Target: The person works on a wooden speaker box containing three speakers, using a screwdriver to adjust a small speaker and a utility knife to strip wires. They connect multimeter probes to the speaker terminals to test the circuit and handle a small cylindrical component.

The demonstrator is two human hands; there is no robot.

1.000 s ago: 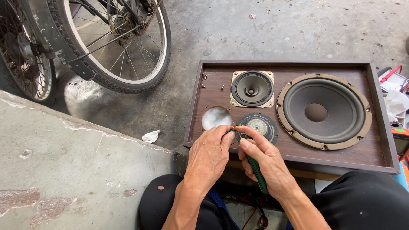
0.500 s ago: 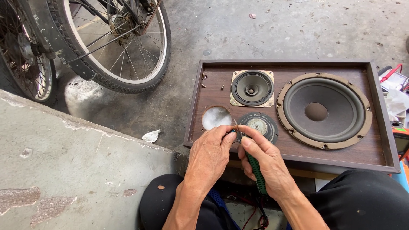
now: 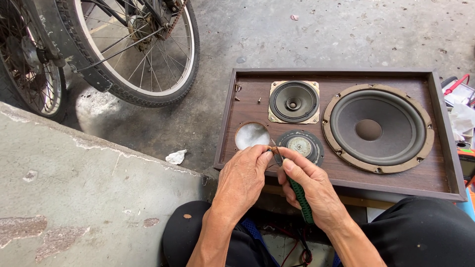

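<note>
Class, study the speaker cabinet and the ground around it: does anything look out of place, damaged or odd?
Yes. The speaker cabinet has an open round hole showing white stuffing, where the other openings hold speakers. Loose screws lie on its top left corner. A crumpled white scrap lies on the ground left of the cabinet.

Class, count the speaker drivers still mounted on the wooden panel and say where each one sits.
3: a small square-framed driver at top centre, a large woofer on the right, and a small round driver by the person's fingertips. The round hole holds none.
</note>
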